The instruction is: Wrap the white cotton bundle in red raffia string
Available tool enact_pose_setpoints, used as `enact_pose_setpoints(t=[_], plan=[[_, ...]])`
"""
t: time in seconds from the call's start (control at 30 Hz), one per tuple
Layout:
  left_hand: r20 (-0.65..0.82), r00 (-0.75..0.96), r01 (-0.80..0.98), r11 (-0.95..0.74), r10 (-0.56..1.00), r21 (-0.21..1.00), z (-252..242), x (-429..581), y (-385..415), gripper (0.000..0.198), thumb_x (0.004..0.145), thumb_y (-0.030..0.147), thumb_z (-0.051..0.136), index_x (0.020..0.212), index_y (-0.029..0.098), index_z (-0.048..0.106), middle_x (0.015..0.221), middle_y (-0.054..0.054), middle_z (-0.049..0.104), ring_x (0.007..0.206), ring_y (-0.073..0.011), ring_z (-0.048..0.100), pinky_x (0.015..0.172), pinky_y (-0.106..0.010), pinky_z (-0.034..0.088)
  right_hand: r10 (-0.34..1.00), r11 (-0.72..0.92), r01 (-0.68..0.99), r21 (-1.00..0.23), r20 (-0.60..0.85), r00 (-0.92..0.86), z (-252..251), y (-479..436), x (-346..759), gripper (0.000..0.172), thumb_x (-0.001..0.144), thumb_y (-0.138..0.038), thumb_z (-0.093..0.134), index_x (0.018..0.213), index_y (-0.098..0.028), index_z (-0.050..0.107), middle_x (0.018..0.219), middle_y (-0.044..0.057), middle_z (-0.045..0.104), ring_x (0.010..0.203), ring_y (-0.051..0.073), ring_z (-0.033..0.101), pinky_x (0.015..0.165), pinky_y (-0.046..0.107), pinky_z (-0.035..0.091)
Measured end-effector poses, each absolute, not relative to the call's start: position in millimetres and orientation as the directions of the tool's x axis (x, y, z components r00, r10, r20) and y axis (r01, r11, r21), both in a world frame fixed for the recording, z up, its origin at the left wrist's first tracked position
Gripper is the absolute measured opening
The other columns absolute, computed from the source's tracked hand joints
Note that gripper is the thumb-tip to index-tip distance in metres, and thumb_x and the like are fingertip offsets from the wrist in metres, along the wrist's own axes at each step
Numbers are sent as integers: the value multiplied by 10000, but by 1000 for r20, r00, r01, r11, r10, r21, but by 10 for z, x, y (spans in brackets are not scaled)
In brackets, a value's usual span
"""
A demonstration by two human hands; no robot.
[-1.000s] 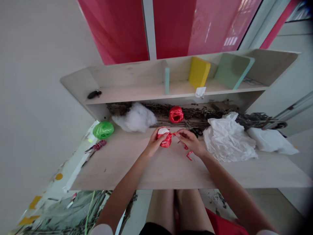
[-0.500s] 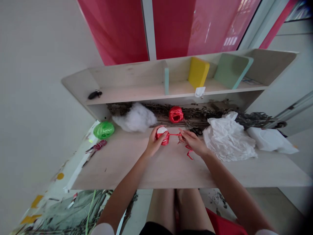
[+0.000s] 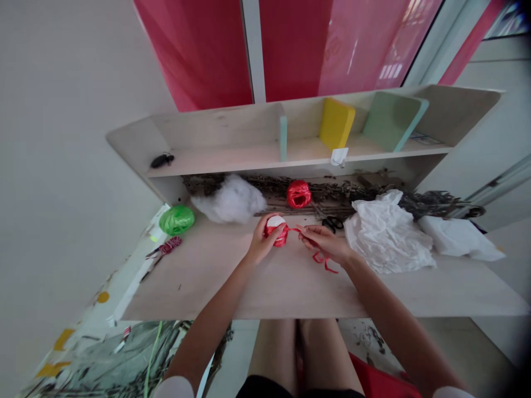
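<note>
My left hand (image 3: 264,239) is closed around a small white piece wrapped in red ribbon (image 3: 277,233), its white top showing. From its right side a short length of red plastic ribbon (image 3: 295,229) runs to my right hand (image 3: 321,241), which pinches it between thumb and fingers. The loose end of the ribbon dangles in curls below my right hand, over the desk (image 3: 269,287). Behind my hands sits a roll of red ribbon (image 3: 298,194). Black-handled scissors (image 3: 332,223) lie just beyond my right hand.
White stuffing (image 3: 232,200) and a green ribbon roll (image 3: 177,220) are at the left, near pliers with a wrapped handle (image 3: 166,247). Crumpled white paper (image 3: 388,235) and a white bag (image 3: 460,237) lie right. Dried twigs (image 3: 265,185) run along the back under a shelf (image 3: 232,159).
My right hand has come slightly closer to the wrapped piece, shortening the ribbon between my hands. The loose ribbon end has swung right. My left hand keeps its place.
</note>
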State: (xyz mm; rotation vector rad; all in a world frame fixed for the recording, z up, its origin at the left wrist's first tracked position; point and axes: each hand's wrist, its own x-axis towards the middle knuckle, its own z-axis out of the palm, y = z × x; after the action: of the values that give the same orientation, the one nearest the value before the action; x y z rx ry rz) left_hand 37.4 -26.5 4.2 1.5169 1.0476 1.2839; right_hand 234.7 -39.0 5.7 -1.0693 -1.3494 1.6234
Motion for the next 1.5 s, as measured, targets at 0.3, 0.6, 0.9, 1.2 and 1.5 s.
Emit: enact_pose_setpoints(t=[0.3, 0.6, 0.9, 1.2, 1.5], plan=[[159, 125, -12, -159, 979, 987, -38, 335, -185, 328, 799, 376, 655, 1083, 228, 586, 1125, -63, 655, 1021, -167, 610, 926, -325, 463, 989, 106, 43, -993, 101, -110, 76, -357, 2362, 415, 649, -547, 765, 857, -188, 775, 769, 42, 709, 632, 134, 573, 595, 278, 483], [45, 103, -93, -35, 994, 995, -18, 327, -174, 340, 761, 392, 673, 1039, 209, 602, 1036, -59, 681, 957, -175, 630, 865, -306, 478, 977, 54, -93, -994, 72, -200, 95, -380, 2423, 298, 626, -422, 818, 816, -196, 777, 910, 76, 750, 785, 183, 658, 731, 334, 521], [117, 170, -52, -110, 978, 993, 30, 317, -216, 342, 775, 376, 684, 1061, 206, 607, 1057, -56, 669, 933, -152, 608, 848, -279, 462, 934, -246, -252, -936, -160, -319, 116, -386, 2390, 284, 664, -381, 786, 771, -181, 615, 833, 32, 718, 569, 100, 615, 492, 213, 407], [200, 299, -68, -188, 933, 980, 122, 349, -293, 302, 774, 326, 695, 1042, 204, 627, 1124, -83, 664, 1008, -177, 606, 884, -302, 456, 822, -279, 40, -959, -260, -506, 49, -416, 2336, 541, 712, -690, 632, 708, -150, 609, 523, -21, 545, 407, 53, 350, 409, 226, 204], [183, 286, -67, -171, 940, 983, 125, 325, -280, 285, 767, 302, 699, 1028, 199, 651, 1114, -83, 668, 1009, -176, 601, 901, -293, 439, 899, -33, 92, -995, -70, -433, 66, -369, 2425, 463, 741, -609, 661, 672, -156, 590, 601, -19, 531, 533, 81, 411, 537, 243, 310]])
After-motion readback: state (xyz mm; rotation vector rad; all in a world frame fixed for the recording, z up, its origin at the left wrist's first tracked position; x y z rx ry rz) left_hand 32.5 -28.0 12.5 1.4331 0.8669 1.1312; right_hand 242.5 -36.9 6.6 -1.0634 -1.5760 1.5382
